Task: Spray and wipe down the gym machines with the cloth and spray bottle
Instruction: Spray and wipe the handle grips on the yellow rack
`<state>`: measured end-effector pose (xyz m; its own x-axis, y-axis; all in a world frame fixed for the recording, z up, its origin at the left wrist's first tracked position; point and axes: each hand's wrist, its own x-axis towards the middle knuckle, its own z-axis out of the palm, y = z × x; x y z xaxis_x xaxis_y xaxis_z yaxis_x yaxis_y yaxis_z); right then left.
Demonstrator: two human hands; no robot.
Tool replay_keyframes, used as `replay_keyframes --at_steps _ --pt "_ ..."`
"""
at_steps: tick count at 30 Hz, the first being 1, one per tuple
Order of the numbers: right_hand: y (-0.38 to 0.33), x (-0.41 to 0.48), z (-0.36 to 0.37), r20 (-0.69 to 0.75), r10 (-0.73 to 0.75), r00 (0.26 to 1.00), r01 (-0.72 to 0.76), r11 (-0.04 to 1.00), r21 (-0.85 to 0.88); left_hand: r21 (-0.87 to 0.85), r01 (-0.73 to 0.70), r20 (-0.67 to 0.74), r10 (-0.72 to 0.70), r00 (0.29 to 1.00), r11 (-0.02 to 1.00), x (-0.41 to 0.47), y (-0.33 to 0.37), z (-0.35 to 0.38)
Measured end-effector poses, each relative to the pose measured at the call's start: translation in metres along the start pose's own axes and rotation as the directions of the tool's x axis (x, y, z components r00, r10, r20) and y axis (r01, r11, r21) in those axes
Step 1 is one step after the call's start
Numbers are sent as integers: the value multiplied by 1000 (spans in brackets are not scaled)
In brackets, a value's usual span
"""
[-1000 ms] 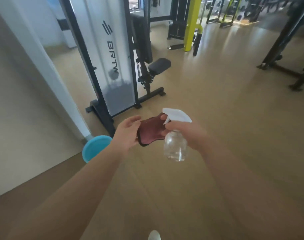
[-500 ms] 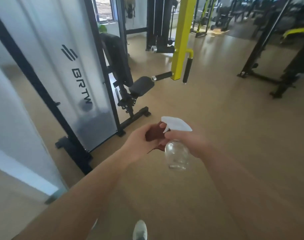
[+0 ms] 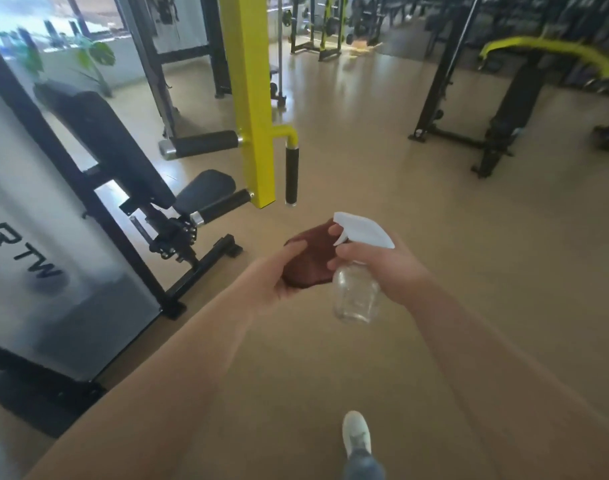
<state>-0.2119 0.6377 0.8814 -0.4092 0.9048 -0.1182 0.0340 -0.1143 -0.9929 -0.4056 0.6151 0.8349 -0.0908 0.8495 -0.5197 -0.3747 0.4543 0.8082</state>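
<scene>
My left hand (image 3: pixel 273 278) holds a folded dark red cloth (image 3: pixel 310 258) at mid-frame, thumb on top. Right beside it, my right hand (image 3: pixel 389 268) grips the neck of a clear spray bottle (image 3: pixel 356 296) with a white trigger head (image 3: pixel 363 228), one finger on the trigger, nozzle pointing at the cloth. Just ahead and to the left stands a gym machine with a black padded backrest (image 3: pixel 105 140), a small black seat (image 3: pixel 206 188) and a yellow post (image 3: pixel 254 98) with black foam-covered handles (image 3: pixel 292 174).
A white shroud (image 3: pixel 36 254) marked BRTW in a black frame fills the left side. Another black and yellow machine (image 3: pixel 517 109) stands at the right. More racks are far back. Bare tan floor lies ahead on the right. My white shoe (image 3: pixel 356 434) shows below.
The view has advanced and turned right, so the seated machine and yellow post are nearer and larger. Both hands keep the cloth and bottle together. The blue bucket left the view.
</scene>
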Motion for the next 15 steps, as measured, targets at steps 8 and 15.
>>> replay_keyframes --at_steps 8,15 --pt "-12 120 -56 353 53 934 -64 998 20 -498 -196 -105 166 981 845 52 16 23" --pt "-21 186 -71 483 34 875 -64 997 46 -478 -211 -113 179 977 853 131 20 16"
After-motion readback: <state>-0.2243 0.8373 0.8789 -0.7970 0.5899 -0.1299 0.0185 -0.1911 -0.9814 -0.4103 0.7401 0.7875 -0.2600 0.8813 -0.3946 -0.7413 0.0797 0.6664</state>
